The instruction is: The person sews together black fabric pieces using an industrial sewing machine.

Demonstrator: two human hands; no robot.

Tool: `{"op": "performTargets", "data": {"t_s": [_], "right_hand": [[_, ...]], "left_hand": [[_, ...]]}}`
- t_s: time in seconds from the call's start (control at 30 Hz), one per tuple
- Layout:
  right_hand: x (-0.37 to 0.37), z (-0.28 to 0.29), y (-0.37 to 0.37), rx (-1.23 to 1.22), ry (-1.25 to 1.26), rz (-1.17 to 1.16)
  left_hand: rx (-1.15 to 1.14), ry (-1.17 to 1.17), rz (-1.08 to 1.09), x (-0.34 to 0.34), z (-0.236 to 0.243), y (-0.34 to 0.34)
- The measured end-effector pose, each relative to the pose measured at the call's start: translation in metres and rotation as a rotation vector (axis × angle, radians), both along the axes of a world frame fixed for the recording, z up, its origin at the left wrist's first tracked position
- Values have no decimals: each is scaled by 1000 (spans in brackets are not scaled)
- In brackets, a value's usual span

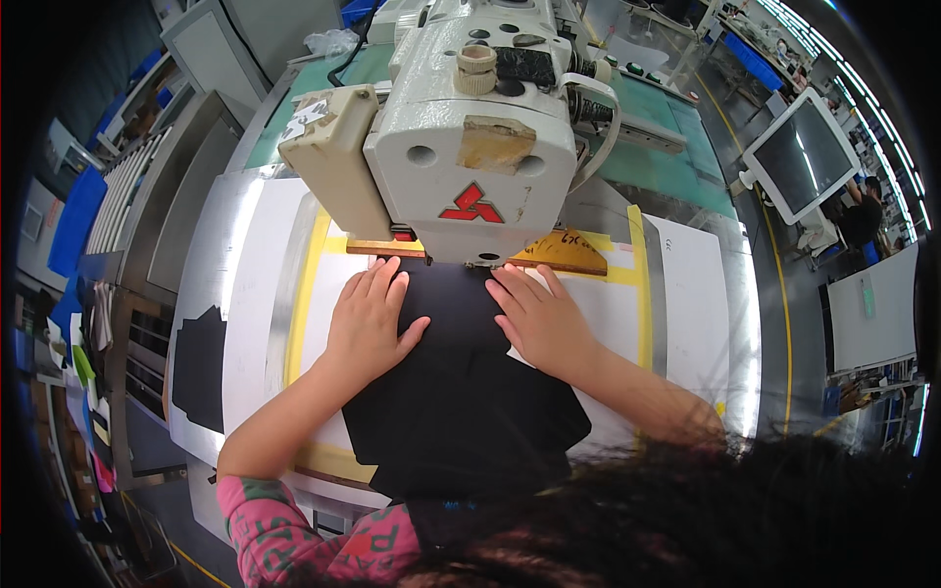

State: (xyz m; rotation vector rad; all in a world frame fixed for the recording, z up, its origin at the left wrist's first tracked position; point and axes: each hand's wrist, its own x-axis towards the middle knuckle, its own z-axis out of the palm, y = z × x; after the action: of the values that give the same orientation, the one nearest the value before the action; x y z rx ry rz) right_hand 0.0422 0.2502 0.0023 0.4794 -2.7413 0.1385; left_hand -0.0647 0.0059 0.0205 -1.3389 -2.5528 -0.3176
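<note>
Left fingers (396, 290): slightly spread, laid flat along left edge of black fabric (451, 367)
Right fingers (511, 284): same, along right edge
Black fabric: far end at machine head (436, 122)
Machine head: best keep fingertips clear, pressure even

Angular black fabric (463, 392) lies spread between both hands (365, 318) (544, 323).

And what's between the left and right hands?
Black material lies between the left hand and the right hand, visible in the head view.
</note>
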Motion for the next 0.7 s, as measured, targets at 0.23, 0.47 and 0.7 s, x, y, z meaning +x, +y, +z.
{"op": "performTargets", "data": {"t_s": [0.23,0.47,0.7], "right_hand": [[18,-2,8,-31,11,-50],[18,-1,9,-24,15,-49],[20,-1,13,-47,-7,-59]], "left_hand": [[-5,-41,-281,22,0,42],[53,-17,-236,23,-7,49],[68,-31,-247,22,-6,51]]}}
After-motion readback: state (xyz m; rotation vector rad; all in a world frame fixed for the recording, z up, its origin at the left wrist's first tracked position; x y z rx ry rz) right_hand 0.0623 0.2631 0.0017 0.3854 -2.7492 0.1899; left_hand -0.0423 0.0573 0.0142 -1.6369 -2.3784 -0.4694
